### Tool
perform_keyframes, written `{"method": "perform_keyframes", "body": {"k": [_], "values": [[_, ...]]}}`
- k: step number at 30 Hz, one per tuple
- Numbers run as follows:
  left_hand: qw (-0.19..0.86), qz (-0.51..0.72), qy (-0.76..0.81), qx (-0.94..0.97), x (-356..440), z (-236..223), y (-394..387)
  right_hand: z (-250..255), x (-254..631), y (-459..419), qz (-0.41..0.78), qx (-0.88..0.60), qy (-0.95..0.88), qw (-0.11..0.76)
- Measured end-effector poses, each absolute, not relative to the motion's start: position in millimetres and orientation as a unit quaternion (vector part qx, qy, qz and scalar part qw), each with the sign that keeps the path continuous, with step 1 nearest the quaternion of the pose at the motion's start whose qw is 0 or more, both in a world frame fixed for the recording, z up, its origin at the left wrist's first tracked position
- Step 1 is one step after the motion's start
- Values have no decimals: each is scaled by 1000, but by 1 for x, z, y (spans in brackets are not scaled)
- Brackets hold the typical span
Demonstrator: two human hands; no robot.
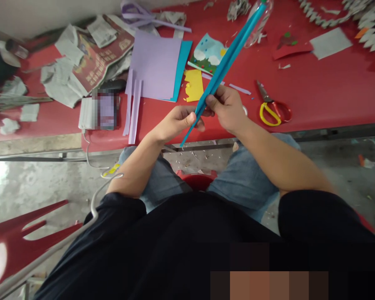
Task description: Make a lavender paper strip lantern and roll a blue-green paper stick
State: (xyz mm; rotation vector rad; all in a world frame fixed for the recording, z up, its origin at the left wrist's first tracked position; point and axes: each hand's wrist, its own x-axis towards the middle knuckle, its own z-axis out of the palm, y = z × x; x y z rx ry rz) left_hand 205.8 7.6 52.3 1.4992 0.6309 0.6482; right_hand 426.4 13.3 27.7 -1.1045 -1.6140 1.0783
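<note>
Open lane: red tabletop, right of the scissors and below the white paper square. Narrow gap between the purple strips and the left hand. Center to upper right is cut diagonally by the blue strip; its top end overlaps the clear bottle in view. Upper left is cluttered: newspaper, phone. White cable hangs over the front edge, left.
</note>
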Motion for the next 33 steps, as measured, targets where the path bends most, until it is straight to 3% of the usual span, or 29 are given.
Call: {"method": "perform_keyframes", "body": {"k": [13, 22, 33], "values": [[717, 273, 269, 582, 204, 41, 15, 16, 429, 15, 319, -503, -690, 412], [771, 277, 254, 514, 203, 41, 13, 13, 422, 16, 351, -479, -618, 515], [792, 246, 231, 509, 203, 39, 13, 14, 423, 10, 336, -525, -592, 511]]}}
